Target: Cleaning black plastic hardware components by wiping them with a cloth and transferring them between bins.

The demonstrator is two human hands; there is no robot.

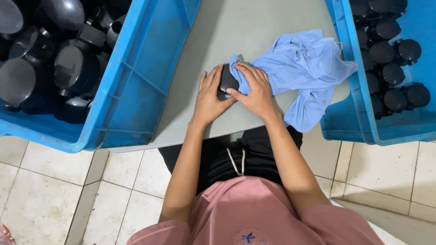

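At the near edge of the grey table (236,36), a small black plastic part (226,81) is held between both hands: the left hand (210,97) is laid flat against its left side with fingers extended, while the right hand (255,88) presses a corner of the light blue cloth (304,63) onto it, fingers curled over the fabric. Farther out, the table is flanked by two blue crates, the left crate (136,90) and the right crate (349,90), both loaded with similar black round parts (390,72).

workshop — blue crates (136,86) of black parts (68,63) — tiled floor (54,181)
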